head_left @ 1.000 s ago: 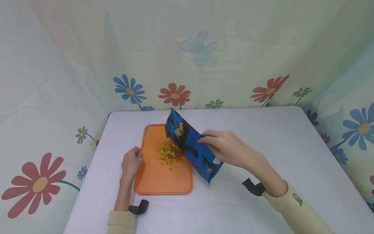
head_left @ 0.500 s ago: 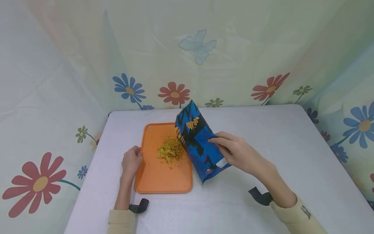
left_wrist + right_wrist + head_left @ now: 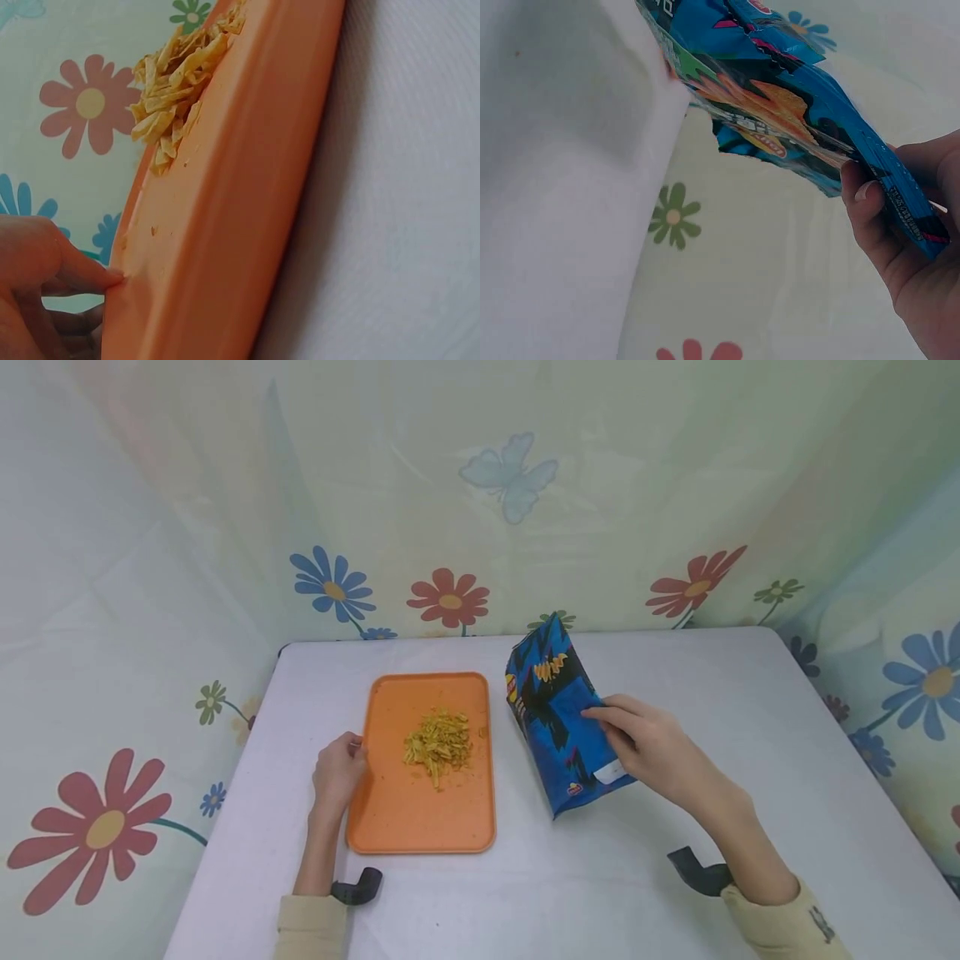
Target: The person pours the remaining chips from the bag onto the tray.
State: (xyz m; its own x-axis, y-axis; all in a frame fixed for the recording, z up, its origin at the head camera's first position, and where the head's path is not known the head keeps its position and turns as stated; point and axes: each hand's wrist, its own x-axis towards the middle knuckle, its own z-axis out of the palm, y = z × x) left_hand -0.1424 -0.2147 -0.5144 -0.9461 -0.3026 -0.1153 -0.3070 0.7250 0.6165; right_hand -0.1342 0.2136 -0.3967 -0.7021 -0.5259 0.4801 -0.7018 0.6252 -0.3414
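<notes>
An orange tray (image 3: pixel 420 822) lies on the white table, bearing a small heap of yellow chip sticks (image 3: pixel 438 743) with crumbs scattered around. At the tray's left rim, my left hand (image 3: pixel 339 772) pinches the edge; the left wrist view shows its thumb (image 3: pixel 101 276) pressed on the inside of the rim. To the right of the tray, my right hand (image 3: pixel 660 747) grips a blue and black chip bag (image 3: pixel 558 727) by its right side, holding it tilted. In the right wrist view, the fingers and thumb (image 3: pixel 866 206) pinch the bag's edge, and a ragged torn end shows.
The white table (image 3: pixel 570 893) reaches back to a hanging curtain (image 3: pixel 600 485) printed with flowers and a butterfly. More printed cloth hangs at both sides. A black band (image 3: pixel 358 887) sits at the left wrist, another black band (image 3: pixel 699 870) at the right.
My right hand has carried the chip bag rightward, from over the tray to beside it, uncovering the whole heap of chips. My left hand has stayed at the tray's rim.
</notes>
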